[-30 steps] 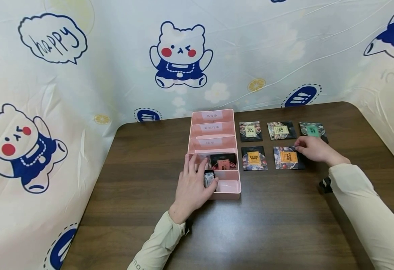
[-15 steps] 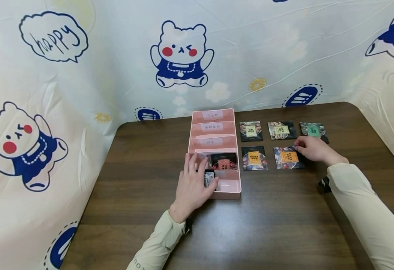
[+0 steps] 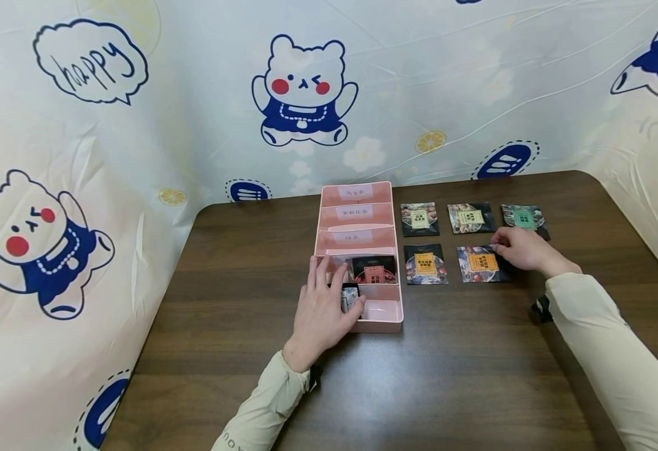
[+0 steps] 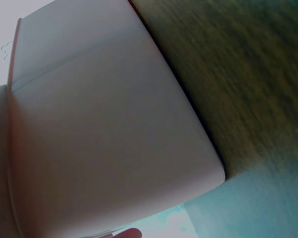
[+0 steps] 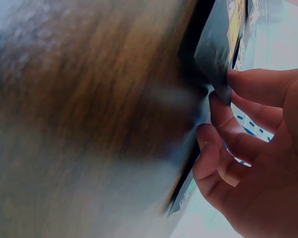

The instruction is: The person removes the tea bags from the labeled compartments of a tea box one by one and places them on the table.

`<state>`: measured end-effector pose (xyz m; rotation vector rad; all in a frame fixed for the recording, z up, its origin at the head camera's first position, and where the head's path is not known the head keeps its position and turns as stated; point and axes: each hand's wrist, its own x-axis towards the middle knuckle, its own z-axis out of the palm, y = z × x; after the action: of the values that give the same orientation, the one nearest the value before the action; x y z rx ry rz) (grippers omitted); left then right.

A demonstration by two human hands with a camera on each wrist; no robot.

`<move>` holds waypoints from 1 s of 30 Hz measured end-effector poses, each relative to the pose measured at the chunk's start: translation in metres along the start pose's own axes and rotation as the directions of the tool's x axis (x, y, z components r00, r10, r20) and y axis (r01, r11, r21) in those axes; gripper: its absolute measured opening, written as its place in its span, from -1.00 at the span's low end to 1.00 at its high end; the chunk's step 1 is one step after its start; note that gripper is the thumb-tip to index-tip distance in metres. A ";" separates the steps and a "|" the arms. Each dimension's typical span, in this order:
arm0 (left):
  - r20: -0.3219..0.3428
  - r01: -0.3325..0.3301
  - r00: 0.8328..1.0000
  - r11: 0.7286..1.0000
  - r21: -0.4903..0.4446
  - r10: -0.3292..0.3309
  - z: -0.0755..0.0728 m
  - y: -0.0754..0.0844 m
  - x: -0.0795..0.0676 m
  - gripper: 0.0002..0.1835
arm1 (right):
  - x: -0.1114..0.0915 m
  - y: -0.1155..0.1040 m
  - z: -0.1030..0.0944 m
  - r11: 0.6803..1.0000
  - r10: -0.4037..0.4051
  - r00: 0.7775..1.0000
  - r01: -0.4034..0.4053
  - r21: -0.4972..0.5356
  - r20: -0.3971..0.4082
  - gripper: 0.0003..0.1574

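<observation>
A pink divided box (image 3: 385, 327) with paper labels stands on the table. My left hand (image 3: 320, 319) rests over its front left corner, fingers extended across the left rim and thumb at the front compartment. Beside that thumb shows part of a dark sachet (image 3: 349, 299), mostly hidden by the hand. A red-labelled sachet (image 3: 375, 274) lies in the compartment behind. To the right, my right hand (image 3: 523, 252) pinches the right corner of an orange-labelled tea sachet (image 3: 478, 264). In the right wrist view that corner (image 5: 213, 59) sits between thumb and index finger, tilted up.
Several other sachets lie right of the box: an orange-labelled one (image 3: 426, 264) in the near row, and two yellow-labelled ones (image 3: 417, 218) and a green-labelled one (image 3: 524, 218) behind. A printed cloth (image 3: 205, 113) hangs around the table's far and left sides.
</observation>
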<state>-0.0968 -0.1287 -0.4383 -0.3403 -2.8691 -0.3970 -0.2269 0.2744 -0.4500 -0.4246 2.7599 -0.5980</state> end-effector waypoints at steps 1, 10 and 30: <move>0.000 0.000 1.000 1.000 0.000 0.000 0.000 0.000 0.000 -0.29 | 0.000 0.000 0.000 1.000 -0.001 1.000 0.001 -0.002 -0.001 -0.71; 0.000 0.002 1.000 1.000 -0.008 -0.002 0.001 -0.001 0.000 -0.29 | -0.003 -0.001 -0.004 1.000 0.013 1.000 -0.013 0.004 -0.009 -0.70; 0.006 0.010 1.000 1.000 -0.018 -0.010 0.002 -0.001 0.001 -0.28 | -0.007 -0.006 -0.011 0.994 0.086 0.995 -0.083 0.068 -0.044 -0.61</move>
<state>-0.0982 -0.1289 -0.4405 -0.3311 -2.8752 -0.4239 -0.2231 0.2752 -0.4360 -0.2810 2.7774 -0.6847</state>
